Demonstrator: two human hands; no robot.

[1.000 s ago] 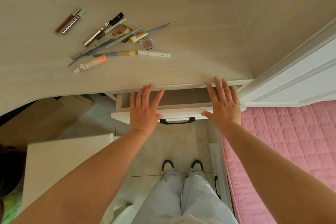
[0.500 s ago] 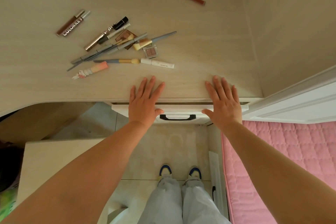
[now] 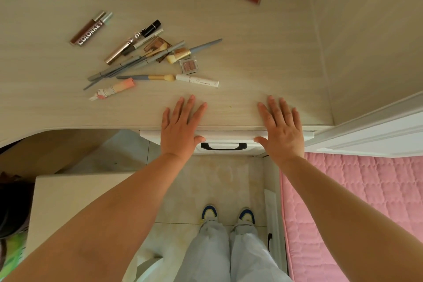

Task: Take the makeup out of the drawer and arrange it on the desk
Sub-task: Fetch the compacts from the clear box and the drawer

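Now both hands flat, fingers straight: left hand [image 3: 180,127], right hand [image 3: 281,130] on drawer [image 3: 229,136] front | makeup [image 3: 146,57] heaped on tabletop [image 3: 263,52] beyond drawer | push evenly, then sort pile

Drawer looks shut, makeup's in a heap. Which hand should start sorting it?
Left, probably. The left hand lies flat at the desk edge, just below the makeup pile; the right hand sits farther right.

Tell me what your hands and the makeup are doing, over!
Left hand, right hand flat on drawer front. Makeup pile on desk. Nothing in the way.
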